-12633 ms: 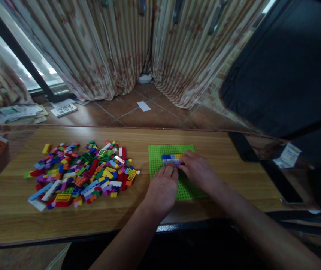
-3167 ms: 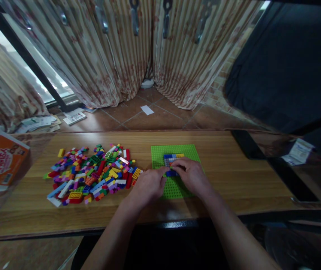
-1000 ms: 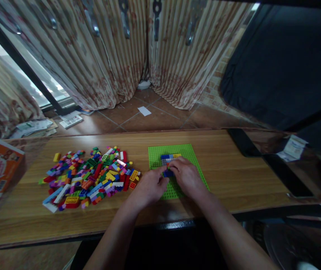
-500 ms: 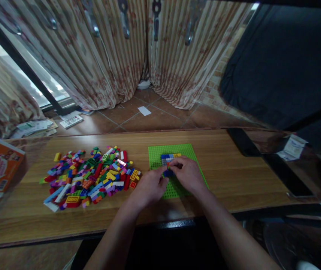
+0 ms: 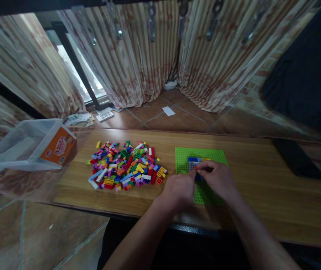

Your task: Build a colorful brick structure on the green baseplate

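Note:
A green studded baseplate (image 5: 181,153) lies on the wooden table, carrying a small build of blue, grey and yellow bricks (image 5: 193,160). Over the build, my right hand (image 5: 218,179) is closed in a pinch with a small red toy brick (image 5: 196,168) at its fingertips. My left hand (image 5: 179,189) comes in from the left, fingers curled together, its index fingertip beside the red brick. What its other fingers hold, if anything, is hidden. Both hands cover the lower part of the build.
Left of the baseplate a loose heap of mixed toy bricks (image 5: 129,165) spreads over the wooden table (image 5: 261,180). A clear plastic bin (image 5: 22,144) with an orange label stands at the far left. A dark flat panel (image 5: 292,157) lies at the right.
My view has swung to the left, so everything appears further right and more of the plastic bin shows. Both hands stay at the build on the baseplate.

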{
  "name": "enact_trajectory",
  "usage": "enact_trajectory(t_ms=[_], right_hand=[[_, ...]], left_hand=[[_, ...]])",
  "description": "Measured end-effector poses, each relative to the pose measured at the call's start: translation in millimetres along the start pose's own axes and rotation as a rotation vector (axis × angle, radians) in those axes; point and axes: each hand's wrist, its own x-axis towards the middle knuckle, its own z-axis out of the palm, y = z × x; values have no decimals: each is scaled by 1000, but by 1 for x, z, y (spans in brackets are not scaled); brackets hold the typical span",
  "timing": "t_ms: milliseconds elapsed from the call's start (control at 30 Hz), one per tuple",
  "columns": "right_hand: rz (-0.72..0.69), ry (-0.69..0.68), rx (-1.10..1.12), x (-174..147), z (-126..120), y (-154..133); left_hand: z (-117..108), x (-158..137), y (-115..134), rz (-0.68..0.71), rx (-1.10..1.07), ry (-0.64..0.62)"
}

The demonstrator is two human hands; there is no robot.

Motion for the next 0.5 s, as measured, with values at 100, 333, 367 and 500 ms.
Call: enact_trajectory(t_ms=[100,333,367,500], right_hand=[[-19,-17,-30,2,1,2],[-87,-2,-87,2,2,6],[-95,11,-86,0,2,5],[-235,76,-4,-19,7,-15]], left_hand=[[-1,0,3,-7,-12,3],[-1,-2,-1,-12,3,68],[-5,-3,-5,-10,-19,106],[-31,-10,-35,-64,-239,367]])
